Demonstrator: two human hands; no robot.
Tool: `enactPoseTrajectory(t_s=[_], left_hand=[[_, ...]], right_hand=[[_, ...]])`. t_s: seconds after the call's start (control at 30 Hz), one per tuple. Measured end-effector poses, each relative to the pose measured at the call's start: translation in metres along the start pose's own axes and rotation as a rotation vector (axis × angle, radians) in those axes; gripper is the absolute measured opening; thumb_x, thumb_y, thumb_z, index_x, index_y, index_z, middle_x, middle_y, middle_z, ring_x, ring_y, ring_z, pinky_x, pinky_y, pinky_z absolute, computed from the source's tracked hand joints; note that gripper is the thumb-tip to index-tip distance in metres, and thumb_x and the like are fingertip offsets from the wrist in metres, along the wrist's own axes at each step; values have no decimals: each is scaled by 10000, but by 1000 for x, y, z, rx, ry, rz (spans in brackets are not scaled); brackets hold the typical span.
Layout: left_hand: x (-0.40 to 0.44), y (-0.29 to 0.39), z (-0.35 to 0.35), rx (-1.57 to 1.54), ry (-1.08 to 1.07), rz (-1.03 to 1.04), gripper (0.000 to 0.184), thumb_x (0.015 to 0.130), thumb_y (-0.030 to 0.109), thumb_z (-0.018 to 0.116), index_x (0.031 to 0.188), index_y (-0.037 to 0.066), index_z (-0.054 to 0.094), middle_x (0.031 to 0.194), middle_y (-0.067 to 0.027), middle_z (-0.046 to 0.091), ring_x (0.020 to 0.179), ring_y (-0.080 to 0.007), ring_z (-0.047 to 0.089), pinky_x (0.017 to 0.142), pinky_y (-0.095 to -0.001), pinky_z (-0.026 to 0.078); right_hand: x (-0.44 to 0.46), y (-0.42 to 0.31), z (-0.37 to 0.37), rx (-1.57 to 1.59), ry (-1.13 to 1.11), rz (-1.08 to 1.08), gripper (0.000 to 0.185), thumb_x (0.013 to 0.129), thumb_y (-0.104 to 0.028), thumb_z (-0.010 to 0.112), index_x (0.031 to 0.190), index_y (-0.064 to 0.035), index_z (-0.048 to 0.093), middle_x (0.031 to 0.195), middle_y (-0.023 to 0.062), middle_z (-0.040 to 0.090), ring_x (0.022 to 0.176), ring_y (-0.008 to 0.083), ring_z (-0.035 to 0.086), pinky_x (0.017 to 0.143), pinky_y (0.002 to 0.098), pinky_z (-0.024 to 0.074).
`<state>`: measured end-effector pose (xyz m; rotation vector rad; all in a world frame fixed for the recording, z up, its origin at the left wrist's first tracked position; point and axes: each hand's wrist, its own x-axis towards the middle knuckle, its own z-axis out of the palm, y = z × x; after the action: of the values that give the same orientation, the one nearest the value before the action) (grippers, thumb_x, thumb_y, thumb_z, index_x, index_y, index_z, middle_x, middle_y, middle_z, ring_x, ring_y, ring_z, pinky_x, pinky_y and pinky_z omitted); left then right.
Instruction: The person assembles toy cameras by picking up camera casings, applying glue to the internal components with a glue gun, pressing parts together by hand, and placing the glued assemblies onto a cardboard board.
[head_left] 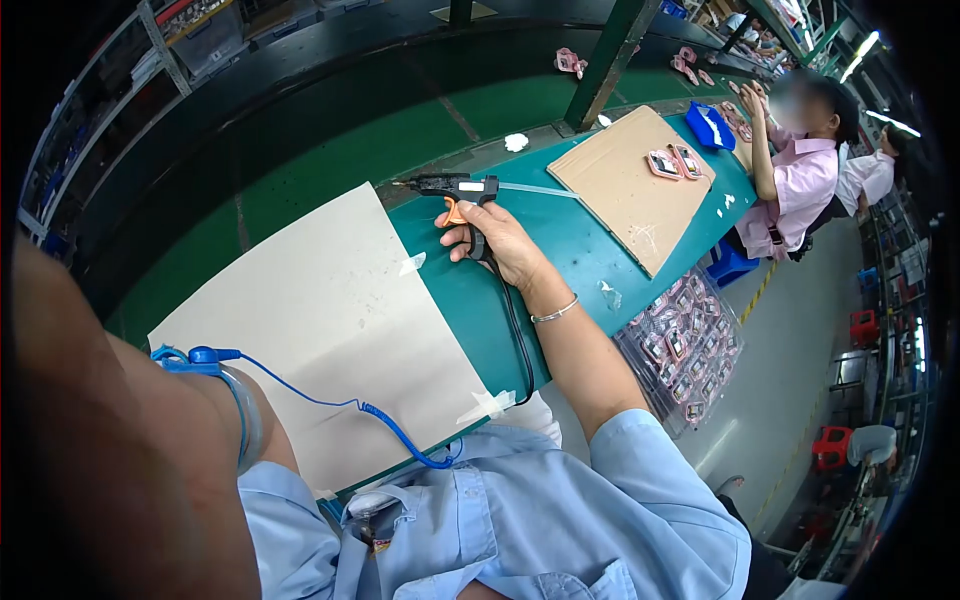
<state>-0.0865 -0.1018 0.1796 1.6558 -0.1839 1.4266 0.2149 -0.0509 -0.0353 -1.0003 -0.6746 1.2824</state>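
My right hand (510,245) is wrapped around the handle of a black hot glue gun (455,187). Its orange trigger (453,212) sits under my fingers, and the nozzle points left. A translucent glue stick (538,189) sticks out of the back, while a black cord (518,335) hangs from the grip. Close to the camera, my left hand (130,440) is large, dark and blurred; its fingers cannot be made out. A blue wrist strap (205,358) with a coiled blue cord (395,428) circles the left wrist. Beneath lies a pale sheet (310,290), taped to the green bench mat (465,300).
To the right, a cardboard sheet (625,190) carries pink-framed parts (675,163). Beyond it are a blue bin (709,127) and a person in pink (800,180). A clear tray (685,345) of pink parts stands below the bench edge. A green post (610,65) rises behind.
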Motion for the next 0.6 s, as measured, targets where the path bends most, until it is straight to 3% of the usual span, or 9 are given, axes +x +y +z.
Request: enactPoseTrajectory(t_s=[0.5,0.53,0.6], left_hand=[[38,-58,-4,553,-111,249,405,910,354,511,1254,140,511,1089,-165,620,791,-242,630,649,-273,548],[30,-89,-5,533,-14,389,305,914,188,469,1206,125,533,1161,-171,577,780,-208,630,597,-216,512],[5,-132,1,554,8,121,297,904,211,518,1170,80,542,1334,-171,405,890,-195,606,644,-247,498]], right_hand=[[-1,-2,-3,11,0,10,290,962,-213,492,1094,46,496,956,152,630,721,169,640,566,266,562],[-1,-1,-3,21,-3,18,284,962,-210,492,1093,42,499,956,149,631,718,167,639,562,265,560],[-1,-2,-4,35,-8,30,272,961,-204,492,1090,35,507,957,143,632,712,164,638,555,263,558]])
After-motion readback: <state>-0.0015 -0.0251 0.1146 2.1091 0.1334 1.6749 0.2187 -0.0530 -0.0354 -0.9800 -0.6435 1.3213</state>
